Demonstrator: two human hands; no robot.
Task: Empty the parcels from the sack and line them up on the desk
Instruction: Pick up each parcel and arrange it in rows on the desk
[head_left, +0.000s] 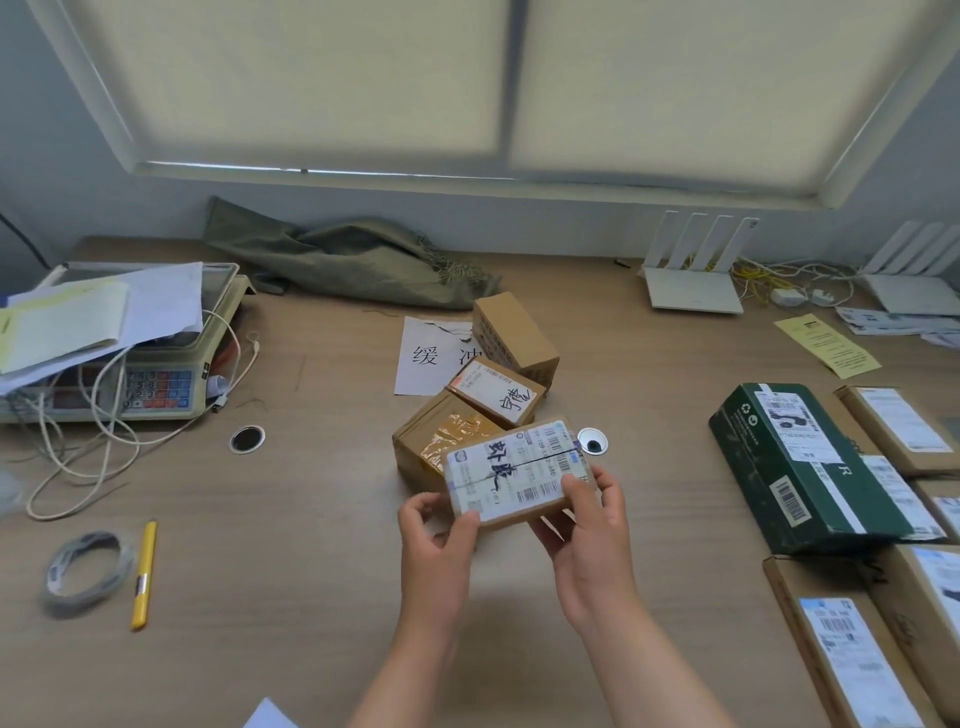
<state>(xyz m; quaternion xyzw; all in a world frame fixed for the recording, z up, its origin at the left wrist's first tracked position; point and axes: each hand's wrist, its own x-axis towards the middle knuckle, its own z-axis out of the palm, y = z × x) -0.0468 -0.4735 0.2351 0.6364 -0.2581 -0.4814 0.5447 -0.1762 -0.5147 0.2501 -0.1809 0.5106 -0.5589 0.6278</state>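
held just above the smooth wood-grain counter (311, 519): a small flat cardboard parcel (511, 470), glossy white label scrawled over in black marker; pinched at its near left corner by the curled fingers (464, 530) of the left hand (436, 540), clasped round its right end by the right hand (592, 535); directly behind, touching in a loose heap, three brown taped cartons (496, 389); at the far edge, slumped and creased, a limp olive cloth sack (353, 260) with a frayed mouth; to the right, laid side by side, a dark green oblong box (795, 467) and flat labelled kraft parcels (901, 421); at left, a grey tape roll (85, 571) beside a slim yellow cutter (144, 574)
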